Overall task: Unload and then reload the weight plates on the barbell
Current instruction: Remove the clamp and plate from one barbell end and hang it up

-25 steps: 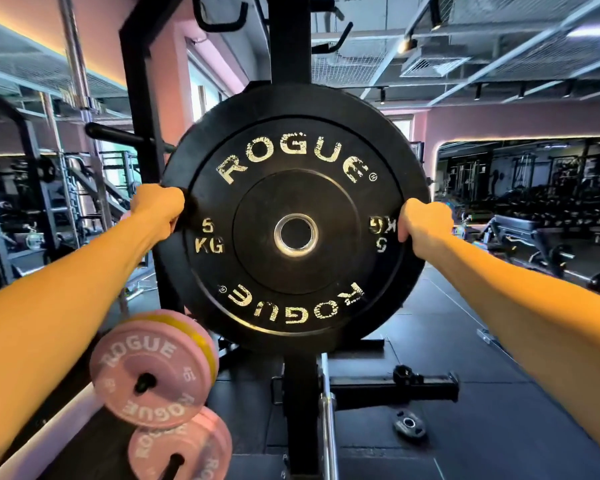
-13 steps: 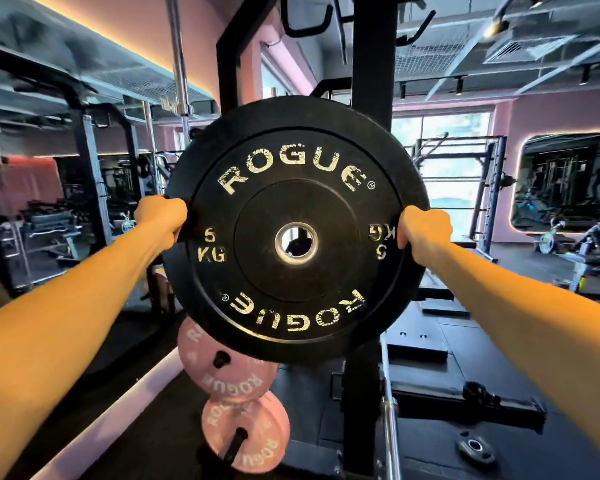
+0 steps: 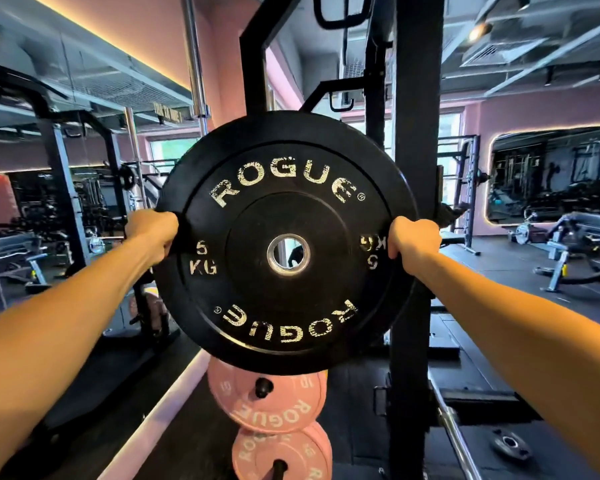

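Observation:
A black 5 kg ROGUE weight plate (image 3: 286, 216) hangs upright in the air at arm's length, its face toward me. My left hand (image 3: 151, 230) grips its left rim and my right hand (image 3: 413, 237) grips its right rim. Its steel centre hole is empty and I see through it. Behind it rises the black upright of a squat rack (image 3: 416, 98). A steel bar (image 3: 454, 434) runs along the floor at the lower right; whether it is the barbell I cannot tell.
Two pink ROGUE plates (image 3: 267, 400) (image 3: 281, 452) sit on storage pegs below the black plate. A small black plate (image 3: 510, 443) lies on the floor at the right. Other racks stand left, benches right, and a mirrored wall lies beyond.
The view has swung left and the plate has moved with it across the rack upright. The pink plates now lie directly below the black plate. Both hands keep their grip.

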Demonstrator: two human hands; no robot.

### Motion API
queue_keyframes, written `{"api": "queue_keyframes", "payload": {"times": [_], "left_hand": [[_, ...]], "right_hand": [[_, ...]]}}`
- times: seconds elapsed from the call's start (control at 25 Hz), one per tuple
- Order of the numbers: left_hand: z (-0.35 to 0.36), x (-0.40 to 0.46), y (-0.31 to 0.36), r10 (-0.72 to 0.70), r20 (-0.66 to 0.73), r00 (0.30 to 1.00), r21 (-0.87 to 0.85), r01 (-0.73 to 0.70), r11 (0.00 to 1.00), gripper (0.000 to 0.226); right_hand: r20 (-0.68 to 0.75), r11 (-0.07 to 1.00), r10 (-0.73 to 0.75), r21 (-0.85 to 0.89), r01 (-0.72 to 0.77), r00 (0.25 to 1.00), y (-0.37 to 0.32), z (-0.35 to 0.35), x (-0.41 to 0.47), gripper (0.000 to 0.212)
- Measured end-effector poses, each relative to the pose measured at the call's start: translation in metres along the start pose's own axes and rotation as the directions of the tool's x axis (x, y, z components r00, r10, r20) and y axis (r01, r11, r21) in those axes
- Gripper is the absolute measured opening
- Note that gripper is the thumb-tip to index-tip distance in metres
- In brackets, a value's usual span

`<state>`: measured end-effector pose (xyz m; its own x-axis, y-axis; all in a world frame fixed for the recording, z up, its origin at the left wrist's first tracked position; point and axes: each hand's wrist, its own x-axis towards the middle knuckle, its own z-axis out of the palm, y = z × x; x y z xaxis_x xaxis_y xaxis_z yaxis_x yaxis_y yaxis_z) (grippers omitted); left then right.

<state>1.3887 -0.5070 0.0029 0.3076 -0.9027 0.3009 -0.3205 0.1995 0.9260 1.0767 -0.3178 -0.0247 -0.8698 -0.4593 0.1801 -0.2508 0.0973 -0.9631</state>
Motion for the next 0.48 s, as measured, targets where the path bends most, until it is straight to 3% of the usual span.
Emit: {"api": "queue_keyframes", "payload": {"times": [0.32,0.48], "left_hand": [[0.013,0.085,-0.029,0.019,0.036,0.999,0.069,-0.022,0.997,0.039],[0.032,0.119,-0.044,0.013,0.059,0.998,0.024,-0.015,1.0,0.039]], "right_hand": [[-0.036,1.0,0.004,0.005,-0.004,0.999,-0.017,0.087,0.008,0.004],[-0.025,1.0,-0.009,0.013,0.009,1.0,-0.013,0.124,0.029,0.007]]}}
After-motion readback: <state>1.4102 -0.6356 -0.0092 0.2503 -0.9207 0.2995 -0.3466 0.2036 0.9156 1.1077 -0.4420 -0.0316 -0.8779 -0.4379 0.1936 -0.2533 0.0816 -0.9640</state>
